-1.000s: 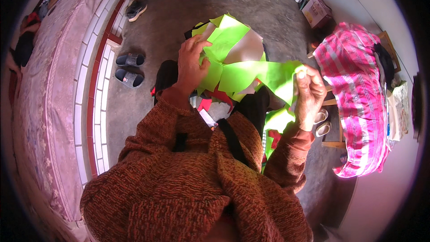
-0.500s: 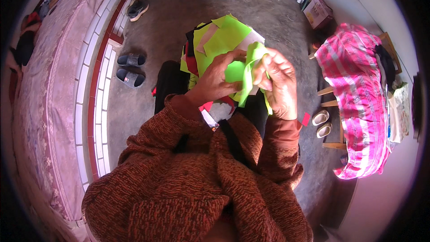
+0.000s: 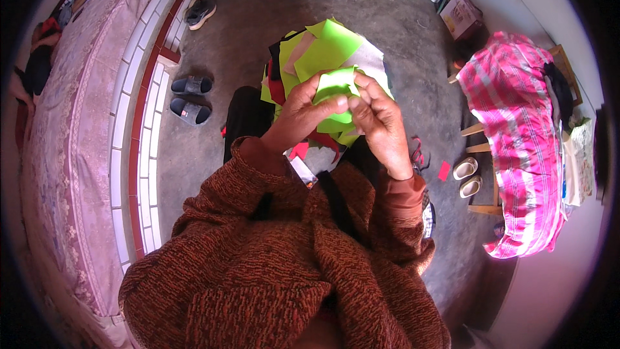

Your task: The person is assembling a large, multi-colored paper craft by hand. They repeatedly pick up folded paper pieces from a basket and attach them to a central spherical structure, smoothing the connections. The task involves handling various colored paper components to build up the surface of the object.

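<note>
A small piece of bright green fabric is pinched between my two hands above my lap. My left hand grips its left side, thumb across the front. On the other side, the thumb and fingers of my right hand close on its right edge. Whether a needle or thread is between the fingertips is too small to tell. Beneath and beyond the hands, a heap of cloth pieces lies over my knees, mostly yellow-green, with grey-beige, black and red ones. Red and grey scraps show between my wrists.
Dark slippers and a dark shoe are on the concrete floor at left, beside a cloth-covered bed. At right stand a chair draped in pink checked cloth, pale shoes, and a cardboard box.
My right hand has moved left and closer to my left hand. The green piece, folded over and hanging down before, is now held flatter between both hands.
</note>
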Demonstrator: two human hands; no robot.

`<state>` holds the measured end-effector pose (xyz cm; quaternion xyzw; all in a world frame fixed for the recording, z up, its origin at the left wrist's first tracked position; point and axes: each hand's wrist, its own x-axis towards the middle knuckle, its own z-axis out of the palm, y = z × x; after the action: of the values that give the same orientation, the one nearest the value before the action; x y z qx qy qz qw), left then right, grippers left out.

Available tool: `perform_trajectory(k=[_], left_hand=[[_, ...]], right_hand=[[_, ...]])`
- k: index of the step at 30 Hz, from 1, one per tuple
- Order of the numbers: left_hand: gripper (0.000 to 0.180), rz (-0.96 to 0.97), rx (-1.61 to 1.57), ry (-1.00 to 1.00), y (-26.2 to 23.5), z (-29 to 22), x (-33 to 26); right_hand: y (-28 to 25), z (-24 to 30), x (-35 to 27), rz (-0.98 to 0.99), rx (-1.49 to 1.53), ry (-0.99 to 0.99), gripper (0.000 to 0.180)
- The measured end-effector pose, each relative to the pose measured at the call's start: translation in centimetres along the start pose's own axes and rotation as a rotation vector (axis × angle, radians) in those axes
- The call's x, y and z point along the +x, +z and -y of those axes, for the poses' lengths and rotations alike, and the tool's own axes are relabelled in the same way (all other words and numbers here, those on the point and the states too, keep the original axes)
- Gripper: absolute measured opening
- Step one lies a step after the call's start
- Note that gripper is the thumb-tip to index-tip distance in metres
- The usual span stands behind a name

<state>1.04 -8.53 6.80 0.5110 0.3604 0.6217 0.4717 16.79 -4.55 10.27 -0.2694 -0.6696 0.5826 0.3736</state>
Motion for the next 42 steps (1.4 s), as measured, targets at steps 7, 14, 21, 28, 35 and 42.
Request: perform_trajectory(k=[7, 14, 21, 28, 35, 42], left_hand=[[0.022, -0.3, -0.083, -0.001, -1.6, 1.4, 0.2], [0.022, -0.322, -0.158, 0.018, -2.5, 1.1, 0.4], [0.024, -0.385, -0.22, 0.019, -3.0, 0.5, 0.4], [0.025, -0.409, -0.206, 0.082, -3.6, 0.6, 0.6], [0.032, -0.467, -0.072, 0.152, -4.6, 0.8, 0.4], [0.044, -0.439, 0.925, 0.319, -5.5, -0.2, -0.2]], right_hand=[[-0.4, -1.2, -0.6, -0.025, -0.098, 0.033, 0.047], [-2.0, -4.0, -2.3, -0.278, -0.266, 0.011, 0.042], [-6.4, -6.6, -4.0, -0.578, -0.585, -0.194, 0.024], [-11.4, -9.5, -7.0, -0.817, -0.649, -0.182, 0.02], [-12.5, -9.9, -8.5, -0.92, -0.363, -0.111, 0.015], [-12.8, -9.3, -9.0, -0.88, -0.283, -0.155, 0.015]])
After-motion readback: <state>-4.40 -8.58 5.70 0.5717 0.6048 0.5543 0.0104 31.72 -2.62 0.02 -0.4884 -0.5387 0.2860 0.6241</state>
